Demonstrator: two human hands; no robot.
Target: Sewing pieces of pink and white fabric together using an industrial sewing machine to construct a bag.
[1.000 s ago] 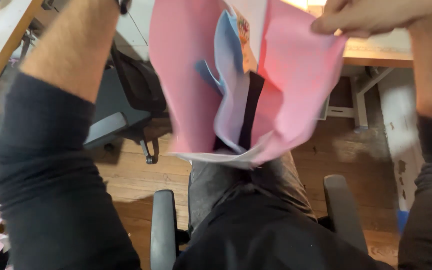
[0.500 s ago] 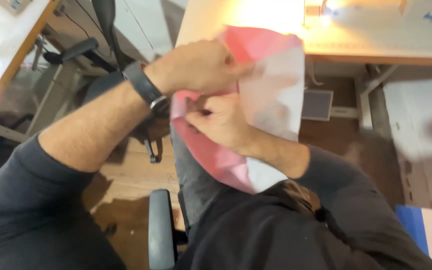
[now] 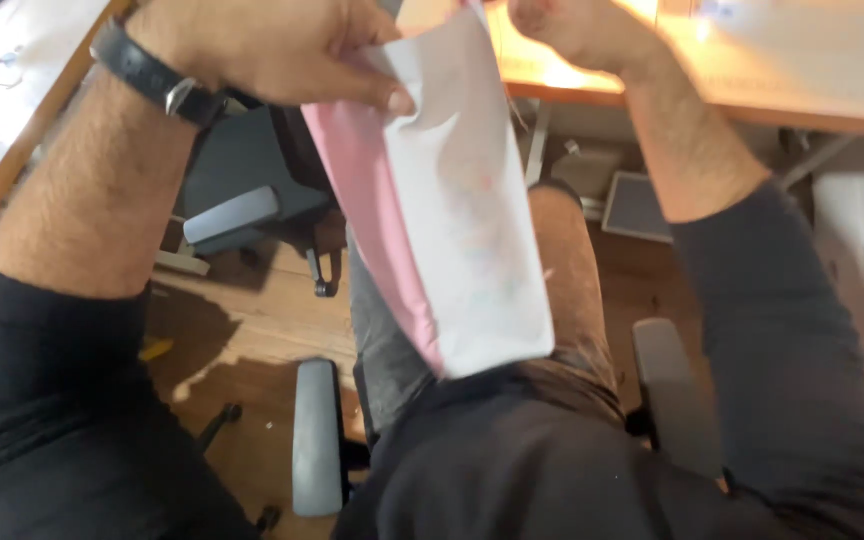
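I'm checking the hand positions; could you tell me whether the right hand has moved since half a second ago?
Yes. The right hand has risen from the folded pink-and-white sheet over the lap up to the desk edge.

A wooden plank floor (image 3: 252, 340) fills the lower left; a grey office chair (image 3: 237, 190) stands at upper left; a brightly lit wooden desk (image 3: 752, 90) spans the upper right; grey armrests (image 3: 316, 435) flank the bottom centre.
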